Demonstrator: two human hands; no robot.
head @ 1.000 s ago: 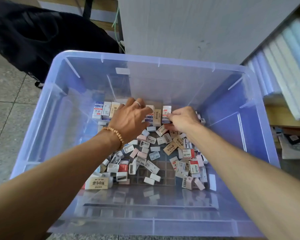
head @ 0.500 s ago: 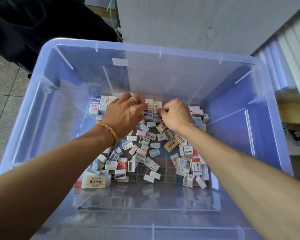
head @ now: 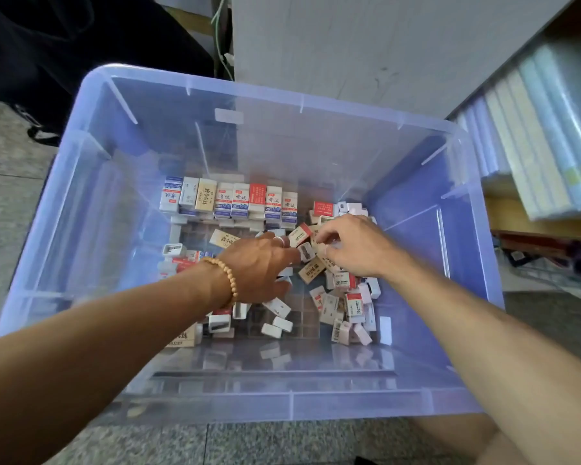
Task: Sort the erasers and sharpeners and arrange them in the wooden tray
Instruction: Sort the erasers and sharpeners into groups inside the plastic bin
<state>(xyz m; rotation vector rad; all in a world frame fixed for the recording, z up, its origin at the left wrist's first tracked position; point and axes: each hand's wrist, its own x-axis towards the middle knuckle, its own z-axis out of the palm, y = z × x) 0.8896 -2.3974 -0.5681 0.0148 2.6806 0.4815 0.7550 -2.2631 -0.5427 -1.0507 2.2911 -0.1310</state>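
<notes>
- A row of erasers [head: 230, 200] is seen standing along the wooden tray [head: 299, 325] at 12 o'clock.
- The left hand [head: 260, 268] is spread flat, fingers relaxed, on the loose pile [head: 344, 305].
- A small piece, too hidden to identify, is pinched by the right hand [head: 353, 246] at 2 o'clock in the plastic bin [head: 477, 263].

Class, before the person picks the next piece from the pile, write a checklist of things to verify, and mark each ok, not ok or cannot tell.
1. Row of erasers standing upright along the far edge: ok.
2. Wooden tray grid partly uncovered: ok.
3. Left hand free to pick: cannot tell, fingertips hidden.
4. Right hand free: not ok, fingers curled into the pile.
5. Loose sharpener reachable at left: ok.
</notes>
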